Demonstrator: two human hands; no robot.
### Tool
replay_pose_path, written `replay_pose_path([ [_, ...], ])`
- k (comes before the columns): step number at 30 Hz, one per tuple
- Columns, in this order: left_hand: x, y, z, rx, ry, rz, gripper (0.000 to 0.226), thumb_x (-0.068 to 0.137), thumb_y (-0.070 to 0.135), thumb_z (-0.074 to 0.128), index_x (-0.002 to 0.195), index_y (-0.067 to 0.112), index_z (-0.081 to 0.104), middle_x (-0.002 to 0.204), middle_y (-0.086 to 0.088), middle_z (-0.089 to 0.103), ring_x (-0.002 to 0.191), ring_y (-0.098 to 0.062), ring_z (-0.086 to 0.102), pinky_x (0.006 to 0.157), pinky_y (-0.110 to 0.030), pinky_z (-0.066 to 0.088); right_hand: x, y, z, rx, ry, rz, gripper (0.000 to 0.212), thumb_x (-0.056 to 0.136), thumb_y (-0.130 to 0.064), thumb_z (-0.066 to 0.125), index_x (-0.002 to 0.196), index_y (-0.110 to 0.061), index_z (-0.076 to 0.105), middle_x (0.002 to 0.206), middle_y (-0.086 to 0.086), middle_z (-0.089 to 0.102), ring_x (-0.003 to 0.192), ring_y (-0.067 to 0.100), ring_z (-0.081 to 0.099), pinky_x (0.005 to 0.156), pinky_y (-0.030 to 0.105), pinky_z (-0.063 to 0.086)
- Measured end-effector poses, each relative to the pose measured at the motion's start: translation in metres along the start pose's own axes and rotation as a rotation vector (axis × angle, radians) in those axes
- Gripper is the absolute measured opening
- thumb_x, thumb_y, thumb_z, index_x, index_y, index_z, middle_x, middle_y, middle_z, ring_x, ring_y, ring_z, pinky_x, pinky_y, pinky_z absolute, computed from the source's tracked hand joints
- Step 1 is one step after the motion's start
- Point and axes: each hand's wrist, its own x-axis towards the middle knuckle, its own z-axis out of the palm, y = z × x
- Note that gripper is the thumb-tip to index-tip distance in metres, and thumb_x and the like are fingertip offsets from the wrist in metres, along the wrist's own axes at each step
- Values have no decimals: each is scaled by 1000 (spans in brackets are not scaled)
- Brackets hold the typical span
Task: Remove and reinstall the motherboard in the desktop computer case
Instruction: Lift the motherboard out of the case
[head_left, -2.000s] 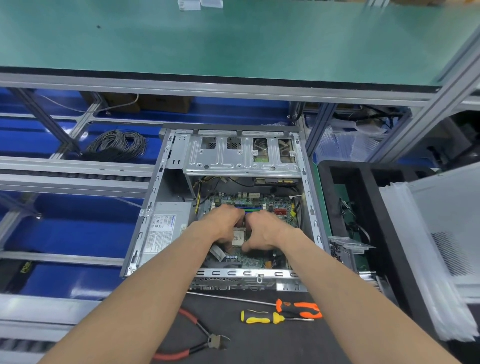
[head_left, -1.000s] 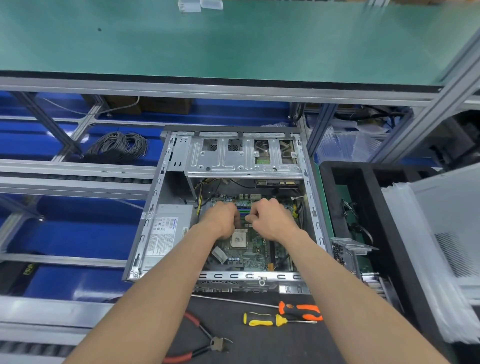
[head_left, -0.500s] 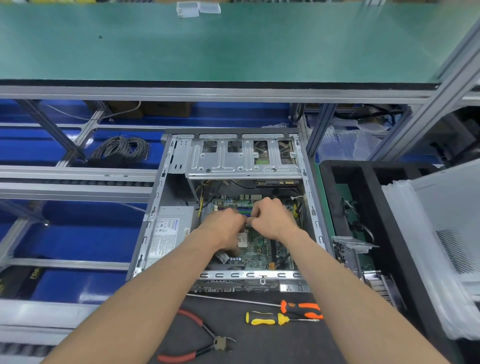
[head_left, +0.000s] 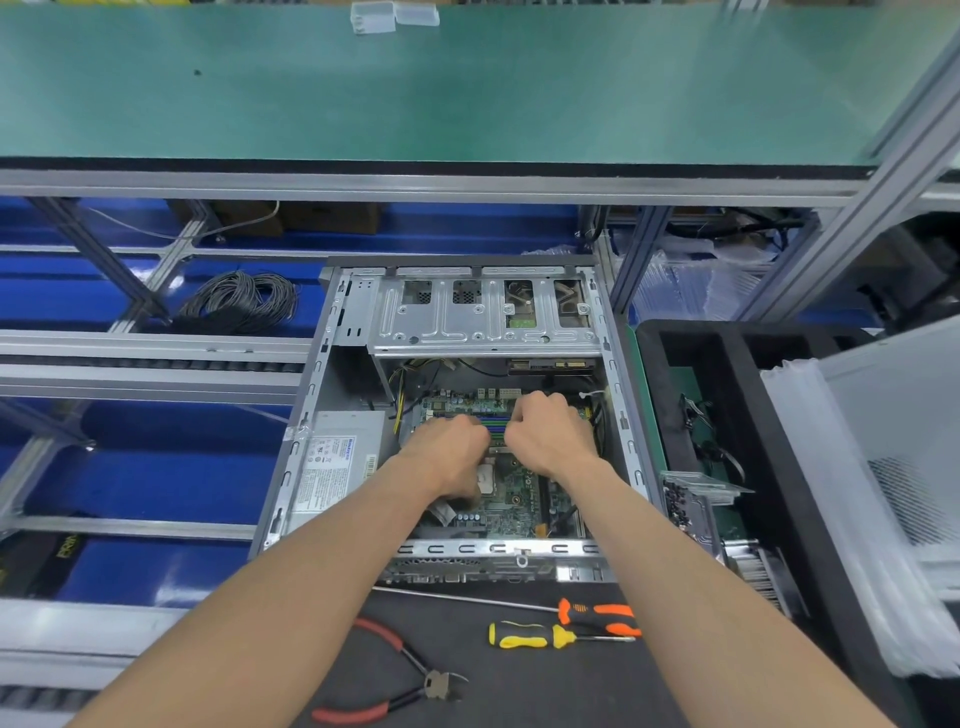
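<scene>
- Both hands reach inside the open grey metal computer case (head_left: 332, 374), over the green motherboard (head_left: 511, 491).
- Left hand (head_left: 447, 457) and right hand (head_left: 550, 436) are curled; what they pinch, I cannot tell.

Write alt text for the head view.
Two bare hands, left hand and right hand, reach into an open computer case with fingers curled over the green motherboard. Two screwdrivers and red-handled pliers lie in front of the case.

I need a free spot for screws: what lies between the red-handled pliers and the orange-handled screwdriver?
In the head view, a yellow-handled screwdriver lies on the black mat between the red-handled pliers and the orange-handled screwdriver; the rest is bare mat.
</scene>
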Motion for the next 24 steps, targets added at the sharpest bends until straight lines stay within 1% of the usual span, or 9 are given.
replay_pose_path([
  [2, 0, 0, -2, 14, -4, -4, 42, 66, 36, 85, 96, 13, 66, 96, -4, 60, 83, -28, 62, 64, -34, 40, 0, 0, 0, -5, -7, -1, 25, 79, -15, 48, 95, -14, 66, 92, 8, 59, 78, 29, 58, 68, 36, 45],
  [5, 0, 0, -5, 16, -16, -21, 44, 64, 38, 86, 94, 15, 65, 85, -1, 52, 79, -27, 60, 63, -35, 40, -1, 0, 0, -6, -11, 0, 24, 79, -15, 48, 95, -14, 66, 91, 7, 58, 77, 28, 58, 67, 35, 43],
  [8, 0, -1, -6, 5, -19, -33, 44, 62, 38, 86, 94, 15, 66, 84, 0, 53, 72, -26, 54, 62, -34, 39, -1, 0, 0, -8, -21, -2, 25, 78, -15, 48, 96, -15, 65, 91, 7, 55, 78, 29, 57, 67, 35, 42],
  [12, 0, -1, -7, -11, -29, -33, 48, 60, 42, 88, 94, 16, 67, 88, 0, 59, 71, -24, 52, 62, -34, 37, 0, 0, 0, -15, -27, 0, 25, 77, -15, 48, 95, -15, 65, 91, 6, 57, 76, 27, 56, 66, 35, 43],
  [15, 0, 0, -8, -11, -39, -37, 48, 58, 43, 89, 90, 17, 63, 75, 5, 49, 68, -23, 50, 63, -34, 35, 0, 0, 0, -20, -31, 3, 25, 77, -15, 48, 95, -15, 65, 90, 6, 57, 75, 27, 56, 66, 35, 42],
  [17, -1, 1, -9, -6, -41, -36, 48, 56, 41, 90, 85, 18, 59, 71, 6, 43, 63, -21, 46, 62, -34, 34, 0, -1, 0, -25, -34, 4, 26, 76, -16, 48, 95, -15, 65, 90, 6, 56, 77, 28, 56, 67, 36, 42],
  [19, -3, 1, -10, -7, -37, -31, 48, 55, 39, 89, 84, 19, 56, 71, 6, 42, 60, -19, 43, 60, -33, 33, -1, -2, -1, -26, -37, 3, 26, 75, -16, 48, 95, -15, 64, 89, 5, 54, 78, 29, 56, 68, 36, 42],
  [21, -4, 0, -12, -9, -33, -14, 48, 56, 39, 89, 83, 18, 56, 73, 5, 43, 62, -20, 46, 56, -32, 32, -2, -3, -2, -20, -39, 1, 25, 75, -15, 48, 94, -15, 64, 88, 5, 55, 78, 30, 56, 69, 36, 43],
  [24, -7, -1, -16, -24, -23, 17, 44, 56, 38, 89, 77, 16, 58, 76, 3, 45, 59, -19, 48, 44, -28, 29, -5, -4, -5, -6, -26, -2, 26, 75, -14, 48, 94, -14, 66, 86, 6, 57, 75, 29, 56, 68, 36, 45],
])
